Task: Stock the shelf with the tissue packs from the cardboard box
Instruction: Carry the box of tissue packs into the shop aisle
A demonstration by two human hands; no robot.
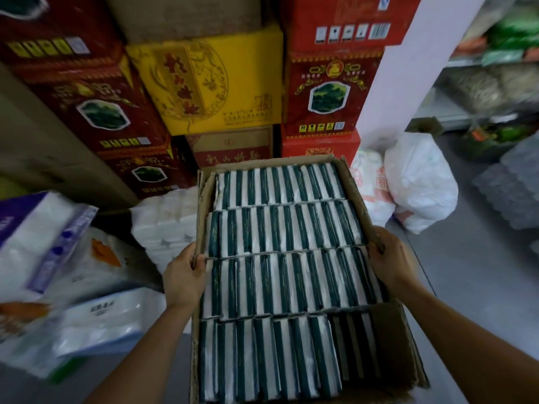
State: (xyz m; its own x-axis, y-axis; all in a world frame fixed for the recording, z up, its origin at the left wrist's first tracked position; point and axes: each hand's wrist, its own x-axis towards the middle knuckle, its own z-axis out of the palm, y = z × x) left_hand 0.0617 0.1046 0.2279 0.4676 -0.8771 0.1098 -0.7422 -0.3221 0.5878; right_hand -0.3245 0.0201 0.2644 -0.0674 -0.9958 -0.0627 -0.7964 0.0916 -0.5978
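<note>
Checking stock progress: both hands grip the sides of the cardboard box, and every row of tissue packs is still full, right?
Not quite. The head view shows the left hand and right hand gripping the cardboard box, but the nearest row of tissue packs has a gap on the right.

**Soft indoor light, blurred and bent edges**

Light is even and moderate, without glare. Wide-angle distortion curves the stacked cartons (204,83) outward. The toilet-paper packs (43,258) at left and shelves (495,68) at right are smeared; the tissue packs (285,228) at centre stay sharpest, their lower-right gap in shadow.
</note>
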